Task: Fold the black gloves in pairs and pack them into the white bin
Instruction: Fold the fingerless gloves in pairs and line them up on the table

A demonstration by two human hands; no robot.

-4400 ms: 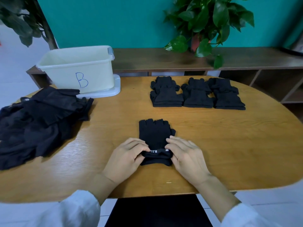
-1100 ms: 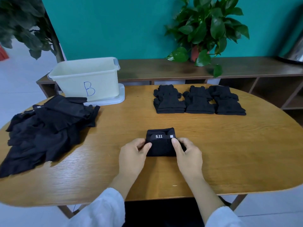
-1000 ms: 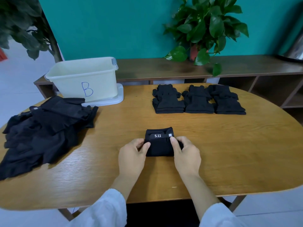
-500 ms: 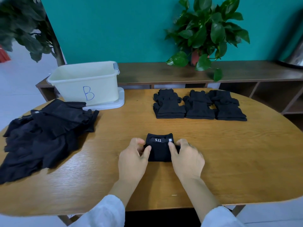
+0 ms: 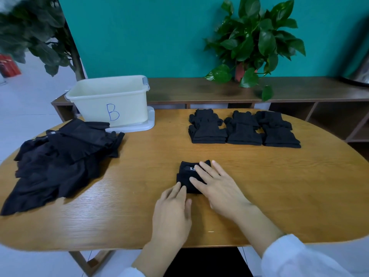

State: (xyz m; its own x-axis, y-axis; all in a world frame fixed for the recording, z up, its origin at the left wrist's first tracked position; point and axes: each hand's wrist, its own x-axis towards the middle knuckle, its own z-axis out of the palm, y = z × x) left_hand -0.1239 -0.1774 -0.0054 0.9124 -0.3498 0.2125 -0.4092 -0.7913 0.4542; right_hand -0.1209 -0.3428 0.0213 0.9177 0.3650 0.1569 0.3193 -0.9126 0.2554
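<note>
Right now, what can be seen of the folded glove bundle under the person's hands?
The folded glove bundle is a compact black knit-looking packet lying flat on the wooden table, near the front edge. A dark label with white print, partly covered, shows near its far edge. The right hand rests flat on top with straight fingers; the left hand touches its near left corner with its fingertips. It sits apart from the three folded stacks behind it.
</note>
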